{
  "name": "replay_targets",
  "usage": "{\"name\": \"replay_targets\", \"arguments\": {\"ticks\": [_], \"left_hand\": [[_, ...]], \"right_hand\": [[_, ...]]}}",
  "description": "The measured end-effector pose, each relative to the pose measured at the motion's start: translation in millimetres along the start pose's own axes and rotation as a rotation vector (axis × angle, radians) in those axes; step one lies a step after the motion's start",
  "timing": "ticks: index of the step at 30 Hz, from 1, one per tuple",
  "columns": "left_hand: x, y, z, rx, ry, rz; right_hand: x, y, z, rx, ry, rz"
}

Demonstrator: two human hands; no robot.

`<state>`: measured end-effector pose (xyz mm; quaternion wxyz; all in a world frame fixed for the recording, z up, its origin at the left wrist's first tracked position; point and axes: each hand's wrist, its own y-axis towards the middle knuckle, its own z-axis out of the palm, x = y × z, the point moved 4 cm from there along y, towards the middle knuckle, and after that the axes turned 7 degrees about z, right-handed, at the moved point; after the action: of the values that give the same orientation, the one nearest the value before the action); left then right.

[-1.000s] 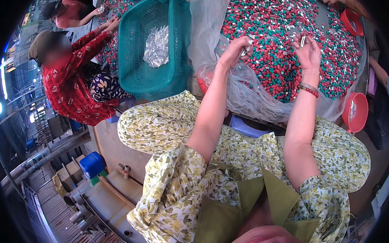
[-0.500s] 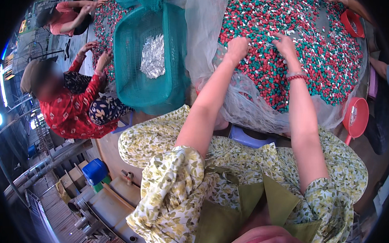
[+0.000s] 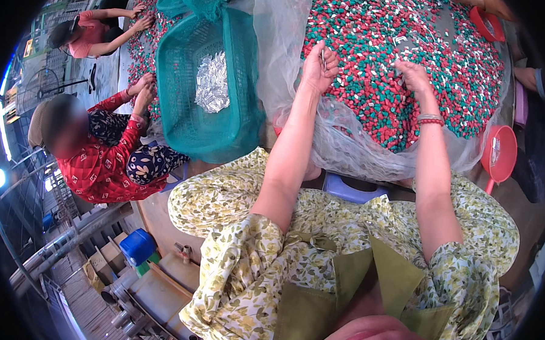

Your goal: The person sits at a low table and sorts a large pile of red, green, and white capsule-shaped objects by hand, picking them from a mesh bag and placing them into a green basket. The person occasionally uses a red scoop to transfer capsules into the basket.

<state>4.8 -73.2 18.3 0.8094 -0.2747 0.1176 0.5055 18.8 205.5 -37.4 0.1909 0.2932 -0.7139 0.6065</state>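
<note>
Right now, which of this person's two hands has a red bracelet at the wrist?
The right hand, at the pile of red and green pieces: a red bracelet rings its wrist, whereas the left hand has a bare wrist.

Straight ahead, I see a heap of small pieces [image 3: 373, 83] on the worktop [image 3: 444, 34], a plastic sheet [image 3: 370, 162] along its near and left edges. Left of that I make out a basket [image 3: 178, 84] holding slim strips [image 3: 212, 85]; a co-worker [image 3: 111, 172] is farther left, a second co-worker [image 3: 86, 39] beyond. Right, I have a handled scoop [image 3: 508, 157] nearer, a bowl [image 3: 480, 26] farther.
</note>
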Motion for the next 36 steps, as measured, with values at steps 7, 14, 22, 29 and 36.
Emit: {"name": "replay_targets", "arguments": {"ticks": [7, 14, 22, 29, 36], "left_hand": [[44.4, 3.8, 41.9, 0.013, -0.648, -0.038], [83.0, -13.4, 72.7, 0.073, -0.761, -0.09], [15.9, -37.0, 58.2, -0.063, -1.035, 0.208], [-177.4, -109.6, 37.8, 0.302, -1.107, 0.774], [-158.1, -111.8, -38.4, 0.06, -1.464, 0.853]], "right_hand": [[63.2, -57.8, -63.4, -0.423, -0.66, -0.173], [134.5, -121.3, 10.6, 0.067, -0.575, -0.633], [153.0, -169.0, 82.5, 0.152, -0.159, -1.026], [76.7, 5.3, -65.3, -0.208, -0.478, -0.609], [11.0, -10.7, -32.2, -0.398, -0.507, -0.213]]}}
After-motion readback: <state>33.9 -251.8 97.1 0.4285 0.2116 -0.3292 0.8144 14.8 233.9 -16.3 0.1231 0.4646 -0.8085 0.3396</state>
